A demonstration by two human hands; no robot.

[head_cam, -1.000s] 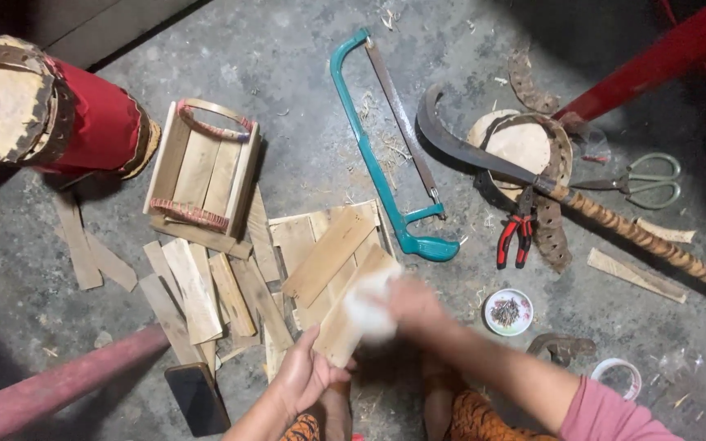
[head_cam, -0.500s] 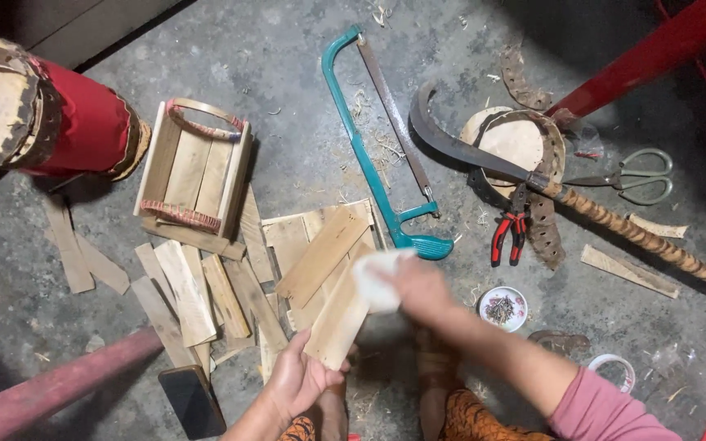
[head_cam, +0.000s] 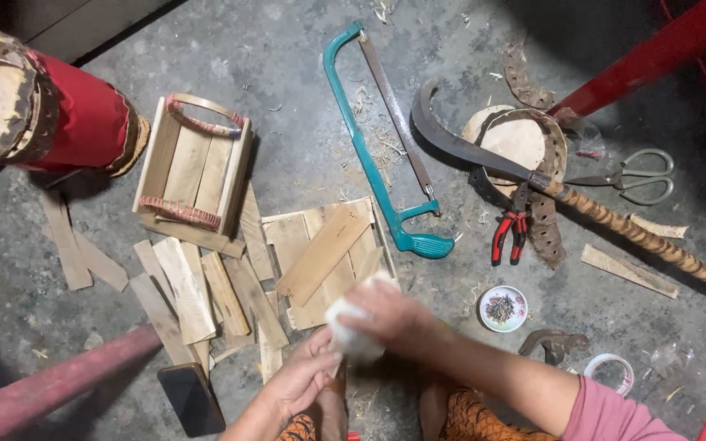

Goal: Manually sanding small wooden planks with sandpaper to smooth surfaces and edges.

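Gripping a white wad, perhaps cloth or sandpaper, the right hand point(head_cam: 390, 314) is closing over it and pressing it point(head_cam: 351, 339) against the near end of a wooden slat point(head_cam: 338, 371), which is lying at the near edge of the pile of cut wooden slats point(head_cam: 320, 253) on the concrete floor point(head_cam: 288, 98). The left hand point(head_cam: 300, 380) is curling around the slat from below, apparently steadying it so the wad can bear on its face.

Beyond the pile, to its left, a small slatted wooden crate point(head_cam: 194, 167) with woven binding is sitting, and farther left a red-wrapped stool point(head_cam: 51, 114) is standing. To the right of the pile a teal hacksaw point(head_cam: 377, 155) is lying, then a curved billhook point(head_cam: 533, 175) resting across a round wooden disc point(head_cam: 516, 139), with red-handled pliers point(head_cam: 508, 237) and scissors point(head_cam: 635, 175) beside it. A small dish of nails point(head_cam: 502, 308) is sitting just right of the right forearm. A dark phone point(head_cam: 192, 398) is lying left of the left hand. Loose slats are crowding the floor just beyond both hands.
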